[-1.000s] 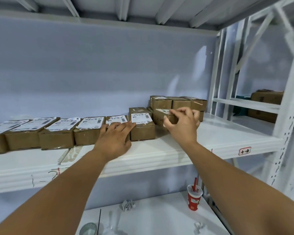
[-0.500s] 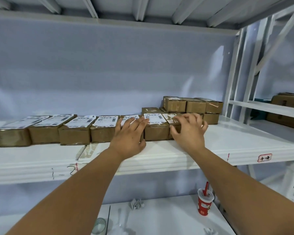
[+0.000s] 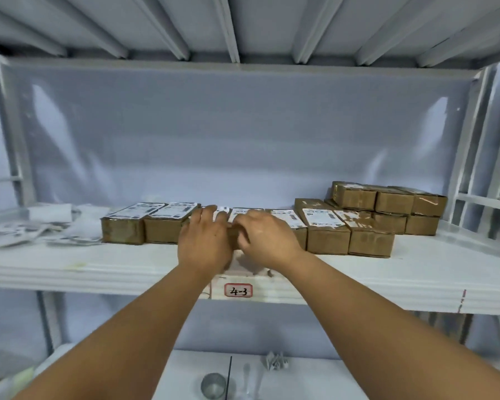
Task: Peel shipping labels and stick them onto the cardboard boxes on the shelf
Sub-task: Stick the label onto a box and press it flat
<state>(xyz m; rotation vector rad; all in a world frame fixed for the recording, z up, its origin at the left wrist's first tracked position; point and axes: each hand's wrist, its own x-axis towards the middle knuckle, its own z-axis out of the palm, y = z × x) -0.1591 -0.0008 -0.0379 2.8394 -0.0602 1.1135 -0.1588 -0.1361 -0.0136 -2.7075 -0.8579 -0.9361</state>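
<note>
Neither grip closes on anything: left hand (image 3: 204, 241) and right hand (image 3: 264, 238) lie flat, side by side, on the cardboard boxes (image 3: 326, 241) mid-row on the shelf (image 3: 98, 268), likely pressing a label (image 3: 244, 212) down so it sticks.

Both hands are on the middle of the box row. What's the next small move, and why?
Probably lift the left hand toward the loose printed sheets at far left for another label. Every visible top in the front row of boxes already carries a label, while the stacked boxes at the right rear show mostly bare cardboard.
</note>
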